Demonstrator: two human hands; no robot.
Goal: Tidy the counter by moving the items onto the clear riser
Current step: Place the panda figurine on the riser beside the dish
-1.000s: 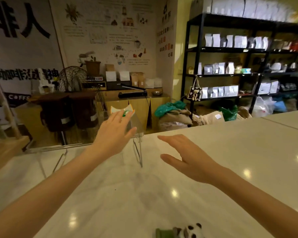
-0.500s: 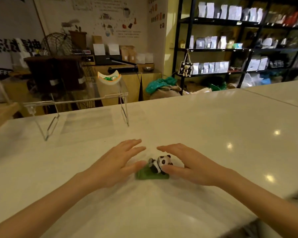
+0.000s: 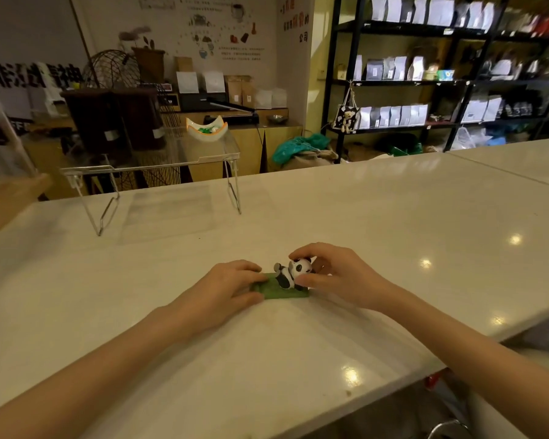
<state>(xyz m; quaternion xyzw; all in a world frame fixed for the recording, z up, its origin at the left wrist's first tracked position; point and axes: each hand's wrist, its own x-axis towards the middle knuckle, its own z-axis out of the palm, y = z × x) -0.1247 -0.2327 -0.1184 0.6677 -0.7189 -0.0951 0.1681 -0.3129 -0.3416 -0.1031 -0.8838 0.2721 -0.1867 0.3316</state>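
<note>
Both hands are gripping the panda figurine [image 3: 287, 277] on the counter [image 3: 377, 223]. Left hand [image 3: 225, 288] fingers are pinching its green base; right hand [image 3: 336, 277] fingers are closing around the panda's head.

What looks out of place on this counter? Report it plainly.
Only the panda figurine on its green base stands out: it sits alone on the white counter, between the left hand and right hand, while the crescent dish already rests on the clear riser. Nothing looks spilled or broken.

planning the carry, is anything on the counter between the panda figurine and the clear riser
No. In the head view the white counter is bare between the panda figurine and the clear riser, apart from a tiny dark speck.
</note>
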